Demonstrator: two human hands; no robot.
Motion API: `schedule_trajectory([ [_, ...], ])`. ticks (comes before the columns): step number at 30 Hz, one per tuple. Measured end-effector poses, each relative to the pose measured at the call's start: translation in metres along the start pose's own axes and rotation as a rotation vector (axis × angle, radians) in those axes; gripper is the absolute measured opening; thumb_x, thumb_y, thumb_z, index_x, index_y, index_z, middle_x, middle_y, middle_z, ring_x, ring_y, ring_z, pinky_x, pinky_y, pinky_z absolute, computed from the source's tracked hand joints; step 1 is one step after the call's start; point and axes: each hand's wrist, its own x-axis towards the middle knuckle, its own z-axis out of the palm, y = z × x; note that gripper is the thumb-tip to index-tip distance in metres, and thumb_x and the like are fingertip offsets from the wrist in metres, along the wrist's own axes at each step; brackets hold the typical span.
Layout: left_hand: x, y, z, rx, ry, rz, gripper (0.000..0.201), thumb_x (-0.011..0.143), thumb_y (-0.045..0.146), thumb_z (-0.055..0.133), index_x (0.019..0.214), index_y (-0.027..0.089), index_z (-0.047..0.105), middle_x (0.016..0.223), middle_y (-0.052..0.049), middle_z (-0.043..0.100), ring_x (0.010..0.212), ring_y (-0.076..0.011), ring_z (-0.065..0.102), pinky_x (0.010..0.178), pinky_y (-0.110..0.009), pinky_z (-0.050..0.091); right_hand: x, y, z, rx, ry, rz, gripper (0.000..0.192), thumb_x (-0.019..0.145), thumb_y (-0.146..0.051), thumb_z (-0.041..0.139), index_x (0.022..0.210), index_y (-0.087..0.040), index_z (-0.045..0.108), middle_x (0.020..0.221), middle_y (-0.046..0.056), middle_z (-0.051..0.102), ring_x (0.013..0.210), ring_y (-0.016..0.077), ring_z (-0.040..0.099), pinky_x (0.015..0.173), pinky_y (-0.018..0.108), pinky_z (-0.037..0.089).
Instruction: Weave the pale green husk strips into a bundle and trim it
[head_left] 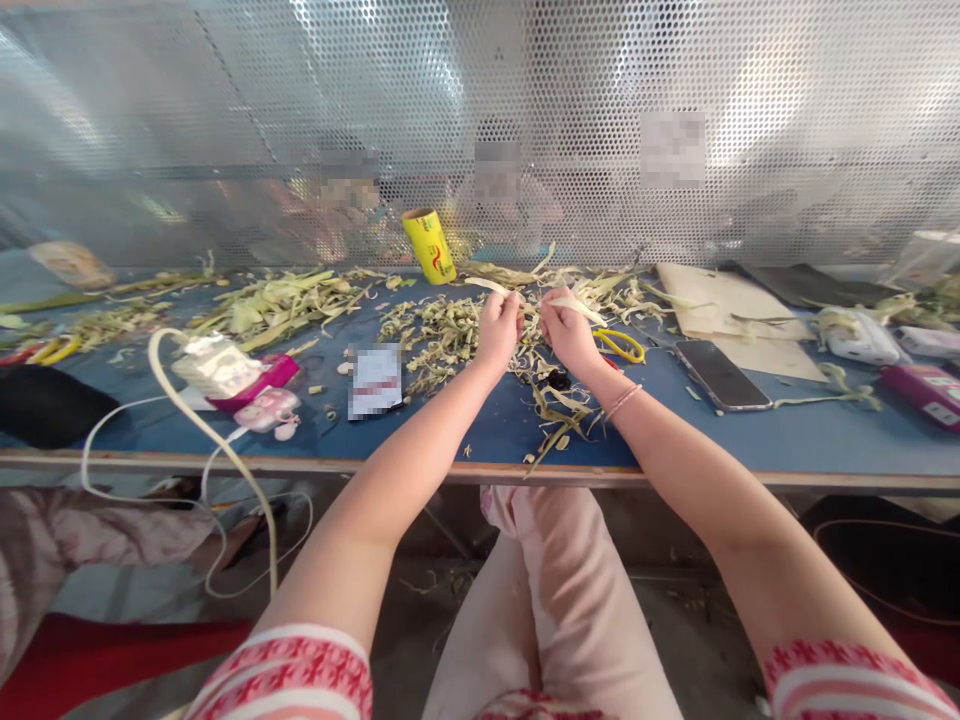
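Note:
Above a heap of pale green-yellow plant scraps (442, 330), my two hands are close together but apart. My left hand (499, 330) is closed, pinching a pale plant strip (487, 286) that sticks out to the left. Fingers curled, my right hand (568, 330) grips another pale plant strip (581, 308) lying across its back toward the right. Whether the two strips are joined between the fingers I cannot tell. Beside my right wrist is a yellow loop-shaped handle (622, 346), partly hidden.
Behind the heap, a yellow tube (430, 246) leans near a perforated metal screen (585, 130). A phone (724, 376) and cardboard (724, 300) lie right. On the left are a charger with a cable (217, 365), a small packet (375, 382) and more plant strips (277, 305).

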Motion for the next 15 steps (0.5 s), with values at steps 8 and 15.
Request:
schedule_trajectory([
  [8, 0.0017, 0.0012, -0.0035, -0.011, -0.035, 0.051, 0.032, 0.082, 0.047, 0.059, 0.072, 0.020, 0.044, 0.045, 0.009, 0.031, 0.038, -0.0041, 0.027, 0.043, -0.021, 0.019, 0.0014, 0.0042, 0.0000, 0.110, 0.007, 0.047, 0.032, 0.086, -0.053, 0.050, 0.085, -0.023, 0.041, 0.054, -0.007, 0.043, 0.045, 0.0081, 0.037, 0.044, 0.023, 0.029],
  [15, 0.0010, 0.0032, -0.0021, -0.058, -0.137, -0.066, 0.016, 0.074, 0.018, 0.055, 0.062, 0.017, 0.044, 0.046, 0.007, 0.038, 0.037, -0.0033, 0.030, 0.041, -0.019, 0.018, 0.0046, 0.0007, -0.0041, 0.281, 0.061, 0.151, 0.039, 0.081, -0.058, 0.056, 0.084, -0.024, 0.036, 0.051, -0.010, 0.037, 0.039, 0.0055, 0.029, 0.040, 0.022, 0.021],
])
